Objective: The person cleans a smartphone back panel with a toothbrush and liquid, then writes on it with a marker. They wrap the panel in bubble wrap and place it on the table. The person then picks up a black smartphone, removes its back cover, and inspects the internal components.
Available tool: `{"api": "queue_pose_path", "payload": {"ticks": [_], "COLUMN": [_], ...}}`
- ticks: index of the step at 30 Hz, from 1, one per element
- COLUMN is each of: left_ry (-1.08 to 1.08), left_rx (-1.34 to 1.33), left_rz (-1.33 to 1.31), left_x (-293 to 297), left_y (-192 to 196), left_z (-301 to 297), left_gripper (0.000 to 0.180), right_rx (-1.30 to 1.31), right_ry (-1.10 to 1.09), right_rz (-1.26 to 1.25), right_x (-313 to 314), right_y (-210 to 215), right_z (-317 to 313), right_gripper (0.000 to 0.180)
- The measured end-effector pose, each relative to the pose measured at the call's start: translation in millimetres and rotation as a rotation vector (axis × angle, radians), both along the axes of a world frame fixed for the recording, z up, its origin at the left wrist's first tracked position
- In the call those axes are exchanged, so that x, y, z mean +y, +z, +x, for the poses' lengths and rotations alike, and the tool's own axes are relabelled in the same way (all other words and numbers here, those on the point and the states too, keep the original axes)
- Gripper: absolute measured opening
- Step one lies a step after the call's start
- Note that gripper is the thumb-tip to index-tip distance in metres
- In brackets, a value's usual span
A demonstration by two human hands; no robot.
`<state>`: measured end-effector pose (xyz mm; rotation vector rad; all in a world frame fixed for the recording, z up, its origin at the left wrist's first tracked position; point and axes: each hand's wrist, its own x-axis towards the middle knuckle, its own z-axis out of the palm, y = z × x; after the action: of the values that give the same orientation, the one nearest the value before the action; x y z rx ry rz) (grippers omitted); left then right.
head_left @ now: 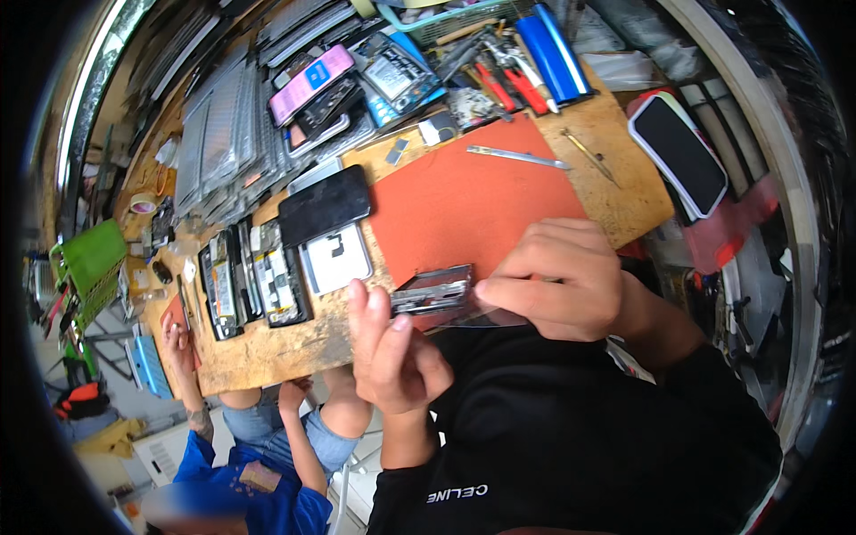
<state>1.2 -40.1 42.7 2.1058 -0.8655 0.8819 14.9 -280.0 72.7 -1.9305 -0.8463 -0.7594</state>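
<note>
Cluttered repair tabletop (615,201), worn wood, orange mat (464,201) in middle. Phone part (432,292) held above near edge, between both hands. Left hand (392,352) pinches left end; right hand (557,281) closed on right end. Part looks thin, light, stiff, likely fragile; best held by edges. Tweezers (517,157) lie on mat.
</note>
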Motion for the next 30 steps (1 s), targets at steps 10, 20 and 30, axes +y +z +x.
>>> {"api": "queue_pose_path", "payload": {"ticks": [10,20,30], "left_ry": [0.012,0.023,0.007], "left_rx": [0.012,0.049,0.036], "left_rz": [-0.021,-0.048,-0.013], "left_x": [-1,5,8], "left_y": [2,-3,-4], "left_z": [-13,-20,-21], "left_gripper": [0.040,0.034,0.043], "right_rx": [-0.048,-0.122,-0.112], "right_ry": [0.024,0.002,-0.010], "right_rz": [0.162,0.145,0.098], "right_x": [10,7,-13], "right_y": [-6,-13,-13], "right_z": [-6,-15,-21], "right_gripper": [0.035,0.027,0.028]}}
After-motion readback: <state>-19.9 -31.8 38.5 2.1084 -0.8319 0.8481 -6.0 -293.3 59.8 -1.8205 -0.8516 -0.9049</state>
